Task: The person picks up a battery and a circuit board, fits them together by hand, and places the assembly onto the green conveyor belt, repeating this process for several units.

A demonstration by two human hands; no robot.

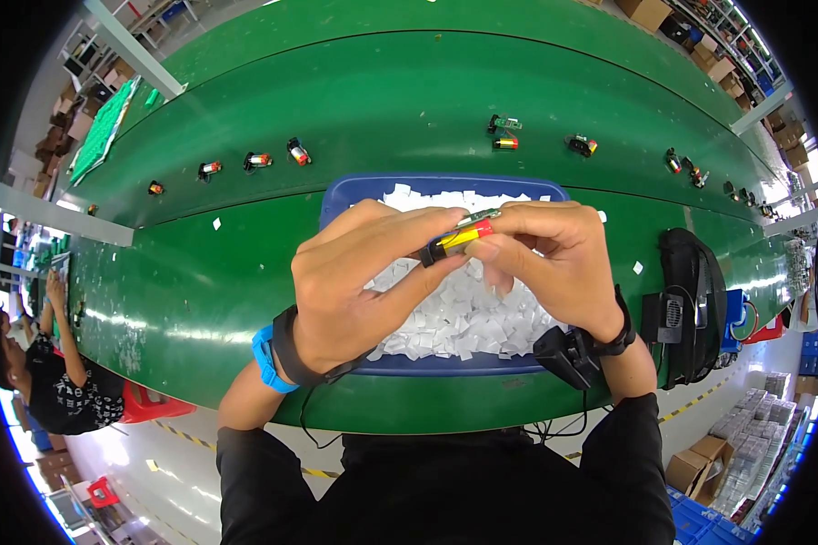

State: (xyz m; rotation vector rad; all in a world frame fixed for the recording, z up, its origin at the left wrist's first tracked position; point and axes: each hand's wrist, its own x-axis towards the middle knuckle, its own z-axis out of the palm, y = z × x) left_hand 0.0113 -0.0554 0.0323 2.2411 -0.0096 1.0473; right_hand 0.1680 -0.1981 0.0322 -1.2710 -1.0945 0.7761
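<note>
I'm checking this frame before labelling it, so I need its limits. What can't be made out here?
- Small red-and-yellow part, head view: both ends covered by the left hand and right hand.
- Blue tray of white paper squares: middle hidden behind both hands.
- Small parts on the green belt: too small to identify.

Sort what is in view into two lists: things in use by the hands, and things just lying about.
In use:
left hand
right hand
small red and yellow cylinder held between both
blue tray of white paper squares beneath

Lying about:
similar small parts on the green belt
black bag
cardboard boxes
</note>
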